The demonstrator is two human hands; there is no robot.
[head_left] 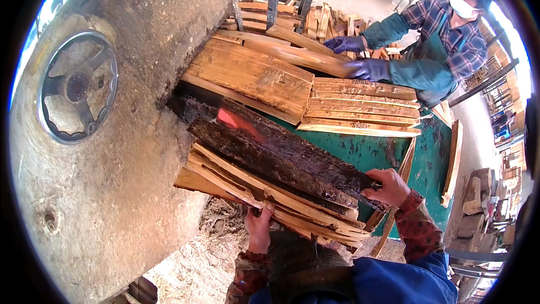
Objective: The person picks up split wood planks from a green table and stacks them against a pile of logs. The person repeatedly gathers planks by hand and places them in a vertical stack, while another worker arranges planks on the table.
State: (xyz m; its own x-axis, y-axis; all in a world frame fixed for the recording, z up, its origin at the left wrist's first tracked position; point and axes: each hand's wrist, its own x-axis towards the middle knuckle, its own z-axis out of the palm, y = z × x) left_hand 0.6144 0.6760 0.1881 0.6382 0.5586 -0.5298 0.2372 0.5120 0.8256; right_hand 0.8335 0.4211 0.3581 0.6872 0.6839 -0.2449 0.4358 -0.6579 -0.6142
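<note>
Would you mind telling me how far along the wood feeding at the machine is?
Done: split slats lie stacked on the green table, where a co-worker's gloved hands handle one. In hand: the left hand and right hand hold a bundle of bark slabs angled toward the machine's opening. Left: that bundle is mostly outside, and more wood waits at the right.

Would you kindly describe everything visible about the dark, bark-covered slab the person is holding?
The dark slab is a long, rough piece of wood with blackish bark, lying slanted atop pale split boards on the green table. Its far end enters the machine's opening. The right hand grips its near end; the left hand supports the boards beneath.
</note>
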